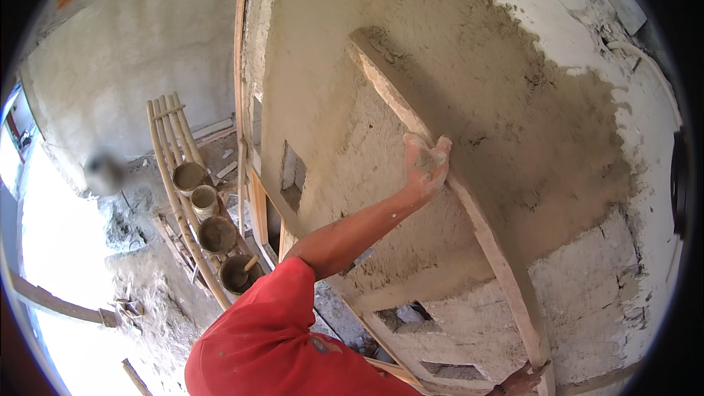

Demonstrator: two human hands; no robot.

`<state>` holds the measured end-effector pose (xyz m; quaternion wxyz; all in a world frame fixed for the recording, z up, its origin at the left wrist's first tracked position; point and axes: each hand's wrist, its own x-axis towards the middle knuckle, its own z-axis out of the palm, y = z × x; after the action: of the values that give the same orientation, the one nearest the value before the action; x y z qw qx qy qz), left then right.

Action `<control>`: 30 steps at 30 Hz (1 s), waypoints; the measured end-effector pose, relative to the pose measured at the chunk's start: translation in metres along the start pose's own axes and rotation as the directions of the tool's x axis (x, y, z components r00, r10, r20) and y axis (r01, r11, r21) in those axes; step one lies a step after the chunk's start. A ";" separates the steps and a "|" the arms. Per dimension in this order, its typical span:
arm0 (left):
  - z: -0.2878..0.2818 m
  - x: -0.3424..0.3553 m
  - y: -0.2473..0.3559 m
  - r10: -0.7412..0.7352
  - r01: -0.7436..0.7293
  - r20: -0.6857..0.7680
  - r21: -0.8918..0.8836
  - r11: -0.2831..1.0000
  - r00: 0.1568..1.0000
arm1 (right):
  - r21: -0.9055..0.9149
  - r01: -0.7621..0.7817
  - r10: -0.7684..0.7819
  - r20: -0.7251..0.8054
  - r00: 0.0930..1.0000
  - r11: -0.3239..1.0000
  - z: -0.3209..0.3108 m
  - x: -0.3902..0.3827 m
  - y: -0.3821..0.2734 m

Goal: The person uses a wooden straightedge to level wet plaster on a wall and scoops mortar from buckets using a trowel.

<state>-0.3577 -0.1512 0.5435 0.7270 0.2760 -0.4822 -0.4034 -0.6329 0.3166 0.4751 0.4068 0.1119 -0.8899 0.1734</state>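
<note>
Red sleeve point(271, 337) fills the lower edge closest to my lens, and from it my left arm reaches up to the wall. My left hand point(425, 165) is smeared with plaster and closed around the edge of the long wooden straightedge point(477, 213), fingers curled over its upper side. That board lies flat against the wet plaster point(469, 73), running on a slant from upper left down to lower right. My right hand point(522, 380) sits at the board's lower end by the bottom rim; it touches the wood, but I cannot tell whether its fingers are clamped or loose, since most of it is cut off. Around the board, fresh grey-brown plaster covers the middle of the wall, with paler rough patches to the right and below. Well to the left and below, four mortar-caked buckets point(209, 220) sit in a row along a bamboo ladder point(176, 176) on the rubble-strewn floor.
</note>
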 end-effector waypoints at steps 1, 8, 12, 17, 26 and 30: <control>0.002 0.007 0.023 0.082 -0.079 -0.019 0.123 0.989 0.996 | -0.041 0.082 -0.085 -0.072 0.994 0.996 -0.003 0.000 -0.006; 0.007 0.037 0.064 -0.074 0.089 0.098 -0.165 0.982 0.992 | -0.055 0.274 -0.279 -0.178 0.944 0.960 0.026 0.049 0.032; 0.007 0.002 0.037 -0.095 0.108 0.081 -0.169 0.980 0.992 | -0.004 0.370 -0.364 -0.187 0.912 0.929 0.046 0.040 0.065; 0.005 -0.001 -0.015 0.287 -0.277 -0.086 0.107 0.955 0.954 | -0.010 0.386 -0.384 -0.145 0.912 0.922 0.057 0.026 0.070; 0.033 0.086 0.122 -0.074 0.066 -0.036 -0.199 0.978 0.997 | -0.025 0.334 -0.331 -0.222 0.917 0.942 -0.009 0.107 0.022; 0.030 0.073 0.135 -0.215 0.235 0.096 -0.339 0.911 0.972 | -0.100 0.372 -0.385 -0.249 0.888 0.923 -0.007 0.109 0.028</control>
<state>-0.3272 -0.1434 0.6967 0.6991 0.1853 -0.3885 -0.5710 -0.7081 0.3391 0.5563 0.5502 0.2491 -0.7928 0.0820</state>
